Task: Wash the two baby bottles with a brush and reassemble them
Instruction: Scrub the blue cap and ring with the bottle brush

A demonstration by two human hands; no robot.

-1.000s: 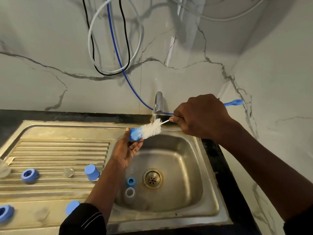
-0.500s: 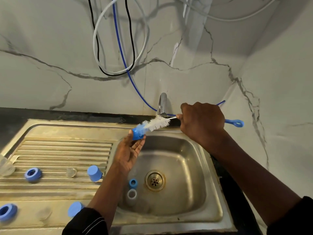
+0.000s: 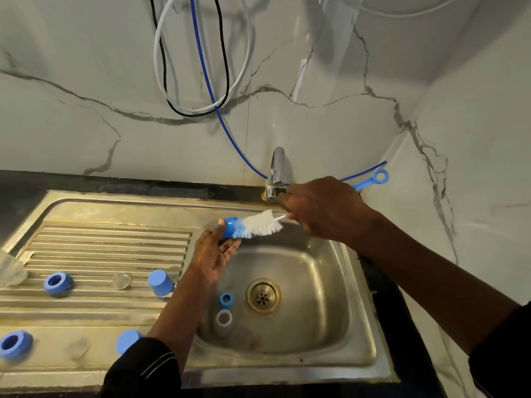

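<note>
— Lower now, the brush (image 3: pixel 261 224), under the tap (image 3: pixel 276 173)?
— Yes, bristles inside the blue cap (image 3: pixel 230 226). Left hand (image 3: pixel 214 254) pinches that cap; right hand (image 3: pixel 324 211) grips the brush handle, just right of the tap.

Dull scuffed steel sink (image 3: pixel 359 297), bristly brush (image 3: pixel 263 224)

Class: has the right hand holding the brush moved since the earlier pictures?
Yes. The right hand, gripping the brush, has shifted left towards the tap; its knuckles now overlap the tap's base.
</note>
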